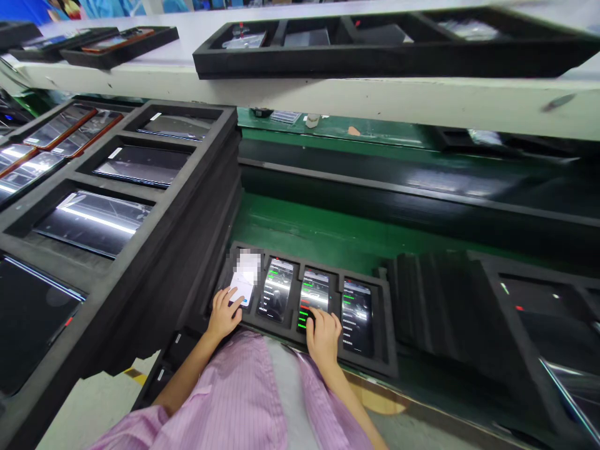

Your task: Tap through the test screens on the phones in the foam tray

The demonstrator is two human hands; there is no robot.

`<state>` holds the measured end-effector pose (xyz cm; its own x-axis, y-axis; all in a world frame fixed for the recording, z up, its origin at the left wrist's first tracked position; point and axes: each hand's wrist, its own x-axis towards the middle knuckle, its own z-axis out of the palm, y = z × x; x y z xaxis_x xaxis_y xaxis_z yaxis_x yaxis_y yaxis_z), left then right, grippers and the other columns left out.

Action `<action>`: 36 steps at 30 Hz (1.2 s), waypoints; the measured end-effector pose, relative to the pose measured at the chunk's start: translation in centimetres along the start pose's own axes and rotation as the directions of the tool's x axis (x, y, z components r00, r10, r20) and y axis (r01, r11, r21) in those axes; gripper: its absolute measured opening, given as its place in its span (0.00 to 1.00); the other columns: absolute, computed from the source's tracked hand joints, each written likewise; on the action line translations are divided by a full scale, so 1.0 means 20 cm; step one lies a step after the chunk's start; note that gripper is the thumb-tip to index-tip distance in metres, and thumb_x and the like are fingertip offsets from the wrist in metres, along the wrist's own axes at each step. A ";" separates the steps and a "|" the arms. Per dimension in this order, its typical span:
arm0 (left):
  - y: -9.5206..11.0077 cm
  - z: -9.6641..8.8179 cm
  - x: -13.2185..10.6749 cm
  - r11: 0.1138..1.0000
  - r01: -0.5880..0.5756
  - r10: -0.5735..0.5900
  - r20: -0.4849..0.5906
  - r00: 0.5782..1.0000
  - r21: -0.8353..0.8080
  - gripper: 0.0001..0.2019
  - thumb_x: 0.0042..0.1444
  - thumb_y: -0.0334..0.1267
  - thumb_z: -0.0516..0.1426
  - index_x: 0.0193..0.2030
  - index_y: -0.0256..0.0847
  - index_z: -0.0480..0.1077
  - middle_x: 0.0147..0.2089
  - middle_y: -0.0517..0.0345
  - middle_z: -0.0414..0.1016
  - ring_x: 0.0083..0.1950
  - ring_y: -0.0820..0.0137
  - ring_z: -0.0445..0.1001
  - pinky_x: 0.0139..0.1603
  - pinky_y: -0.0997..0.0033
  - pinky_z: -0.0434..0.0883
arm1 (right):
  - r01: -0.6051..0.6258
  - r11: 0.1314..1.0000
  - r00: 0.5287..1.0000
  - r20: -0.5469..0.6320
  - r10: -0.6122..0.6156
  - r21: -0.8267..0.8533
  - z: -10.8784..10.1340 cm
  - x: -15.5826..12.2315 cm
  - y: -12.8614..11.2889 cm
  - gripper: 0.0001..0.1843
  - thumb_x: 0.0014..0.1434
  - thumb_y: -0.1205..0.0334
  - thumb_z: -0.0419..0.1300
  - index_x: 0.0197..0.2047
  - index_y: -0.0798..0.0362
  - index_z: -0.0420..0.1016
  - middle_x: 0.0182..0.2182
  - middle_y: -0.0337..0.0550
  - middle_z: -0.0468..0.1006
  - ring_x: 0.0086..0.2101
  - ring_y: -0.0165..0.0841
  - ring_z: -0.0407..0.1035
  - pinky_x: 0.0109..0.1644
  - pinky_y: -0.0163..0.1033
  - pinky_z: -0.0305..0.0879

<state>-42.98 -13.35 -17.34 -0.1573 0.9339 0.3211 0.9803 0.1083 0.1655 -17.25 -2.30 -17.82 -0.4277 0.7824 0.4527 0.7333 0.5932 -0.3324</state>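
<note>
A black foam tray [384,325] lies in front of me with several lit phones standing side by side in its slots. My left hand [224,314] rests on the leftmost phone [244,284], fingers bent and touching its bright white screen. My right hand [323,331] lies on the lower end of the third phone [313,294], fingers spread flat on the screen with green and red lines. Between them sits a second phone [277,289], and a fourth phone [357,315] lies to the right of my right hand.
A tall stack of black foam trays [187,206] with dark phones rises at my left. More black trays [515,306] lie at right. A green conveyor belt [328,228] runs behind, under a white shelf [328,94] carrying further trays [375,56].
</note>
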 end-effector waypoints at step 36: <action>0.01 0.01 0.01 0.999 -0.019 0.025 -0.211 0.977 0.032 0.14 0.54 0.30 0.48 0.38 0.43 0.74 0.45 0.48 0.71 0.51 0.60 0.66 0.51 0.55 0.63 | -0.016 0.998 0.999 0.034 0.015 0.052 0.00 -0.01 0.01 0.14 0.62 0.64 0.44 0.43 0.56 0.69 0.37 0.48 0.72 0.42 0.35 0.63 0.54 0.47 0.52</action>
<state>-42.80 -13.10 -17.34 -0.1544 0.8435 0.5145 0.9863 0.1014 0.1298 -17.02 -2.28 -17.97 -0.4344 0.7970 0.4197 0.7116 0.5893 -0.3826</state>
